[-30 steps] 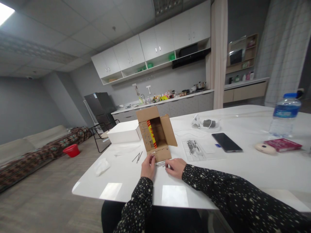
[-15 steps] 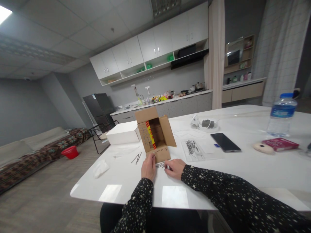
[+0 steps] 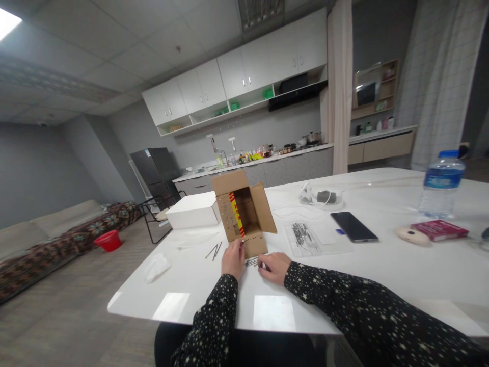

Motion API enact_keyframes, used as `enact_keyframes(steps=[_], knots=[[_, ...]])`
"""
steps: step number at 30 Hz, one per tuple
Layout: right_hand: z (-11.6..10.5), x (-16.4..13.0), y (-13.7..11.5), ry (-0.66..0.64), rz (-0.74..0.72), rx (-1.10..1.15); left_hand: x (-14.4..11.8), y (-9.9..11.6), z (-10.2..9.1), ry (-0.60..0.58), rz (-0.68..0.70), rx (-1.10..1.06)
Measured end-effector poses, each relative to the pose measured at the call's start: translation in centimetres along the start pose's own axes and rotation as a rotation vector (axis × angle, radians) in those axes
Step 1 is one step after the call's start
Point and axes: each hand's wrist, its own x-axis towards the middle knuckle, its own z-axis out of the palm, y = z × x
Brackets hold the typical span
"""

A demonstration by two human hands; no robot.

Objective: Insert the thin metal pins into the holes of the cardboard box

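Observation:
An open cardboard box (image 3: 228,216) with yellow and red tape lies on its side, its mouth facing me. A row of small holes or dots marks its lower flap (image 3: 255,248). At the left edge of that flap, my left hand (image 3: 233,260) is closed in a pinch around something too small to name. My right hand (image 3: 274,267) rests on the table with fingers curled in, at the right end of several thin metal rods like nails (image 3: 252,261). Whatever its fingertips hold is hidden. More such loose rods (image 3: 216,251) lie left of the box.
Right of the box sits a clear plastic case (image 3: 302,238) of small metal pieces. Beyond it are a phone (image 3: 354,227), a maroon box (image 3: 439,230), a beige oval object (image 3: 412,235) and a water bottle (image 3: 441,186). A white box (image 3: 193,211) and crumpled tissue (image 3: 157,267) stand left.
The view has shifted very slightly. Both hands stay at nearly the same places by the box flap and the metal rods.

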Motion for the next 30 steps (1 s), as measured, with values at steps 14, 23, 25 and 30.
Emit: enact_keyframes(steps=[14, 23, 25, 30], knots=[[0.5, 0.2, 0.2, 0.003, -0.013, -0.003, -0.3, 0.0, 1.4, 0.110, 0.013, -0.050], [0.4, 0.1, 0.2, 0.005, -0.003, -0.008, -0.4, -0.3, 1.5, 0.122, -0.002, -0.077], [0.4, 0.1, 0.3, 0.002, -0.005, -0.008, -0.4, -0.4, 1.5, 0.132, -0.009, -0.085], [0.4, 0.1, 0.3, -0.012, 0.005, 0.000, -0.4, -0.4, 1.5, 0.162, -0.031, -0.086]])
